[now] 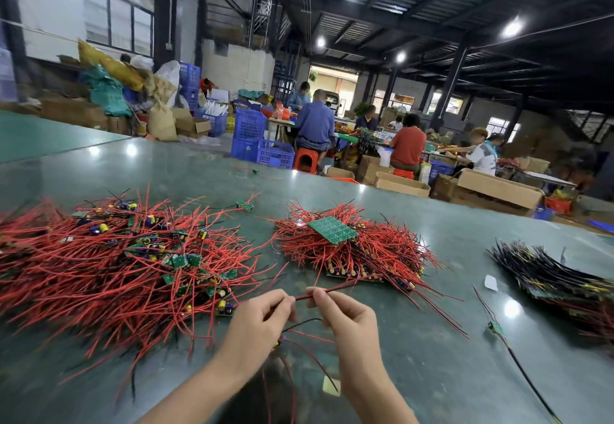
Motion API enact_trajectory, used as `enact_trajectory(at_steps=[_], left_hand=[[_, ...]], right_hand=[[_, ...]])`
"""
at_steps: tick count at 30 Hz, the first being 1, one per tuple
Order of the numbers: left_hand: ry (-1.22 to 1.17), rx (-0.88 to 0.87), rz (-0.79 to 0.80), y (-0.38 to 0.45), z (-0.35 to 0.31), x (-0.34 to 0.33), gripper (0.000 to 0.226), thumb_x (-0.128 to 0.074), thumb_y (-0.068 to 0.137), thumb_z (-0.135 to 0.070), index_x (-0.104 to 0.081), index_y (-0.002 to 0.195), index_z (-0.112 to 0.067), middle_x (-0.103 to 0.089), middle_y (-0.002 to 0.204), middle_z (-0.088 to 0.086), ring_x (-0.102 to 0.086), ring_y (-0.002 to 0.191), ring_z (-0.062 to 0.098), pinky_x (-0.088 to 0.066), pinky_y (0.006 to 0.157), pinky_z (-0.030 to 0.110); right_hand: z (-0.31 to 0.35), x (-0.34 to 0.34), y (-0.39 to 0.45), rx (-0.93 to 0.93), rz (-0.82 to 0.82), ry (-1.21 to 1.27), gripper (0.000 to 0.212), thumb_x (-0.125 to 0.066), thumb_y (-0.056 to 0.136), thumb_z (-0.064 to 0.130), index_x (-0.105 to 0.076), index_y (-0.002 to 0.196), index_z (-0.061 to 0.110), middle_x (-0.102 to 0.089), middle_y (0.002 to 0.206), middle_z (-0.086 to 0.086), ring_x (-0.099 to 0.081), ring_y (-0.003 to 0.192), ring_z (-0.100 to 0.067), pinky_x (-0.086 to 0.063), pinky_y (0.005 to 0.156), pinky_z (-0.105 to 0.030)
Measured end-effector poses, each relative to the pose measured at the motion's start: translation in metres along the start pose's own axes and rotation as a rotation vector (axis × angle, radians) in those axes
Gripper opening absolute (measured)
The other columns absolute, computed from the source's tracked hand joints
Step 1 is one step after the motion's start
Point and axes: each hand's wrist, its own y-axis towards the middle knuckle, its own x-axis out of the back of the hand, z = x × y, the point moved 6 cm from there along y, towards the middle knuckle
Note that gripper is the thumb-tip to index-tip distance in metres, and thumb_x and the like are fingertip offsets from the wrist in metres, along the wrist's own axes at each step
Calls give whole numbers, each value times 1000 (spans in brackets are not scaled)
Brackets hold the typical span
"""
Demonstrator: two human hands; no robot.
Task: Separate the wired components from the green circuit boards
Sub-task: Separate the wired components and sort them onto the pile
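Red-wired components on small green circuit boards lie in a large loose heap on the left of the glossy grey-green counter, seemingly already separated. A smaller pile topped by an unbroken green board panel remains at centre. The left hand and right hand each pinch one thin red wire between them.

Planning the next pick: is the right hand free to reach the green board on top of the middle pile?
Probably not yet: the right hand and left hand both pinch a red wire. Nothing blocks the green board itself.
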Motion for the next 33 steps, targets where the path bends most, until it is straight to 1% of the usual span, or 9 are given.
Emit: enact_trajectory(at_steps=[4, 8, 11, 13, 17, 22, 26, 29, 33], left_hand=[[139, -135, -55, -1, -7, 4, 30, -54, 94, -15, -56, 64, -14, -42, 43, -9, -34, 42, 6, -23, 46, 16], [179, -230, -40, -5, -13, 2, 32, -54, 94, -15, -51, 63, -12, -39, 47, -9, -33, 45, 5, -23, 48, 17], [199, -271, -44, -6, -16, 2, 35, -54, 94, -17, -47, 60, -14, -37, 50, -8, -33, 47, 4, -23, 49, 19], [208, -265, -68, -4, -17, 5, 34, -55, 93, -14, -49, 60, -10, -35, 49, -8, -33, 47, 4, -22, 49, 18], [194, -250, -71, -1, -17, 7, 31, -55, 93, -12, -52, 63, -6, -35, 47, -8, -32, 44, 5, -21, 48, 16], [234, -261, -99, -1, -14, 10, 35, -55, 93, -10, -48, 59, -10, -36, 48, -9, -35, 47, 5, -23, 50, 15], [374, -332, -91, -1, -13, 13, 32, -52, 93, -18, -51, 62, -9, -46, 55, -3, -43, 56, 8, -31, 54, 21], [372, -323, -102, 2, -11, 18, 31, -54, 93, -11, -51, 63, -8, -43, 55, -8, -41, 56, 7, -27, 53, 17], [318, -323, -84, 2, -12, 23, 32, -55, 92, -15, -52, 62, -6, -45, 54, -2, -40, 53, 8, -26, 51, 16]], right_hand=[[9, -2, -1, 98, 20, -73, 19, -66, 83, 4, -77, 73, 16, -73, 73, -3, -66, 69, -3, -45, 64, -10], [2, 7, 5, 30, -57, 9, 13, -66, 84, 13, -76, 77, 10, -55, 51, 10, -45, 49, 2, -34, 51, -7], [-7, 14, 10, -51, -97, 120, 11, -69, 79, 16, -75, 76, 8, -42, 54, 5, -31, 52, -8, -27, 52, -16], [-10, 11, 13, -111, -43, 240, 14, -68, 71, 18, -76, 75, 7, -45, 55, 3, -31, 54, -9, -27, 57, -22], [-13, 1, 13, -183, 111, 399, 16, -64, 68, 16, -75, 74, 5, -53, 57, 1, -43, 52, -6, -36, 59, -20], [-21, 21, 22, -253, -67, 360, 13, -67, 73, 14, -77, 76, 7, -67, 71, -4, -49, 50, -5, -48, 51, -14], [-21, 20, 25, -277, 27, 446, 13, -65, 71, 17, -76, 72, 11, -62, 65, 1, -49, 51, -5, -47, 56, -18], [-20, 12, 23, -264, 117, 498, 14, -64, 71, 18, -75, 72, 9, -56, 61, 2, -48, 51, -6, -45, 58, -20], [-22, 21, 24, -268, -9, 471, 16, -66, 69, 18, -75, 78, 8, -65, 66, 0, -50, 47, -4, -47, 51, -17]])
